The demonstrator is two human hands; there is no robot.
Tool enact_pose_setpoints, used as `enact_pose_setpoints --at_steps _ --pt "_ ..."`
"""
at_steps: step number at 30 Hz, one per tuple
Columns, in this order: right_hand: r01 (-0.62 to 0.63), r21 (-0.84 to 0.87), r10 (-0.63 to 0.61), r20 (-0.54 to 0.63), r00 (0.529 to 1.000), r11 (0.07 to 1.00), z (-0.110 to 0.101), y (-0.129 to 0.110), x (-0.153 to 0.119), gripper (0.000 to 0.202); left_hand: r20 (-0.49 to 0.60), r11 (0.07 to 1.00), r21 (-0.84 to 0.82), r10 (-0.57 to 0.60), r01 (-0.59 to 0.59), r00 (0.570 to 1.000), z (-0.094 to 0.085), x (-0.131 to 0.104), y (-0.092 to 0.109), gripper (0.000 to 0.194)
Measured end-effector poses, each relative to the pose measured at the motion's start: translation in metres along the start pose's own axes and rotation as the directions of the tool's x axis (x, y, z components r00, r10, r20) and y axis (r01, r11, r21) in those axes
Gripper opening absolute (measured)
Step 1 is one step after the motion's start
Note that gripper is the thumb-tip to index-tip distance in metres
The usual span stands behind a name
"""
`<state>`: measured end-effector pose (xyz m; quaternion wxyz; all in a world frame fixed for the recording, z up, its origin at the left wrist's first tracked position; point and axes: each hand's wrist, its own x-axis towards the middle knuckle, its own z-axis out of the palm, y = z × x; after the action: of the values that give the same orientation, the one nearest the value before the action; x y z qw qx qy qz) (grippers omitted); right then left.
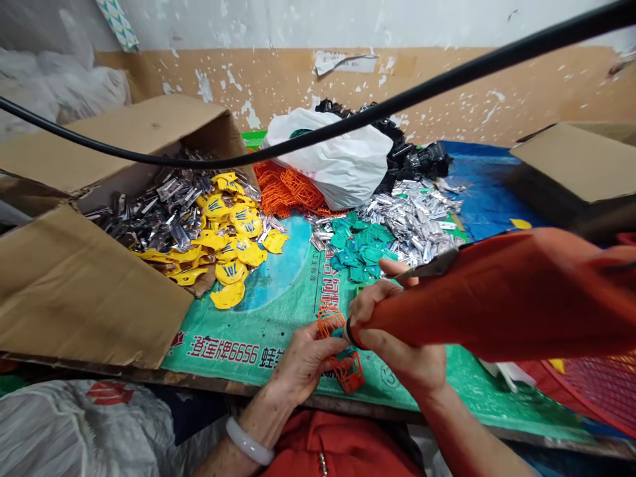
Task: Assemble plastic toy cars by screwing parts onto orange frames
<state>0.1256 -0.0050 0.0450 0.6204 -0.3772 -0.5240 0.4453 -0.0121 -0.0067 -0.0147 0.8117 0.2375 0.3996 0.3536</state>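
My right hand (pixel 410 361) is wrapped around a red electric screwdriver (pixel 481 298) with a grey lever along its body. Its dark tip end points down and left at an orange plastic frame piece (pixel 350 374). That frame piece is pinched between the thumb and fingers of my left hand (pixel 298 361), low over the front of the table. A bit of teal shows inside the frame, partly hidden by my fingers. Just beyond my hands lies a heap of teal plastic pieces (pixel 360 245), with a spread of small silver pieces (pixel 412 222) behind it.
An open carton (pixel 124 305) on the left spills dark shiny pieces and yellow pieces (pixel 233 271). A white bag (pixel 332 156), orange frames (pixel 293 191) and black parts (pixel 417 159) stand behind. A black cable (pixel 318 136) crosses overhead. A red mesh basket (pixel 591 391) sits right.
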Motion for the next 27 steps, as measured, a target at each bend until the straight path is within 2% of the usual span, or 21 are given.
enact_pose_setpoints --at_steps 3,7,10,13,16,21,27 --pt "0.024 0.118 -0.022 -0.022 1.000 0.993 -0.006 -0.013 0.006 0.051 -0.024 1.000 -0.015 -0.021 0.020 1.000 -0.001 -0.003 0.002 0.033" --pt "0.125 0.095 -0.102 -0.221 0.970 0.988 -0.025 -0.028 0.022 0.055 -0.020 0.999 -0.003 -0.040 0.040 0.999 -0.005 -0.006 0.004 0.036" --pt "0.161 0.004 -0.149 -0.351 0.924 0.987 -0.043 -0.023 0.032 0.047 0.004 0.999 0.029 -0.038 0.038 0.999 -0.009 -0.007 0.004 0.038" --pt "0.153 -0.104 -0.183 -0.440 0.879 0.983 -0.059 -0.007 0.038 0.027 0.048 0.999 0.040 -0.038 0.036 0.998 -0.012 -0.006 0.003 0.039" --pt "0.150 -0.135 -0.196 -0.458 0.867 0.979 -0.067 0.007 0.040 0.015 0.033 0.998 0.018 -0.055 0.055 0.998 -0.013 -0.005 0.002 0.034" --pt "0.117 -0.111 -0.154 -0.432 0.889 0.987 -0.064 0.014 0.037 0.013 -0.014 0.998 -0.022 -0.064 0.064 0.998 -0.012 -0.004 0.000 0.034" --pt "0.067 -0.098 -0.102 -0.413 0.905 0.993 -0.059 0.018 0.032 0.011 -0.010 0.998 -0.033 -0.054 0.054 0.998 -0.011 -0.004 -0.001 0.036"
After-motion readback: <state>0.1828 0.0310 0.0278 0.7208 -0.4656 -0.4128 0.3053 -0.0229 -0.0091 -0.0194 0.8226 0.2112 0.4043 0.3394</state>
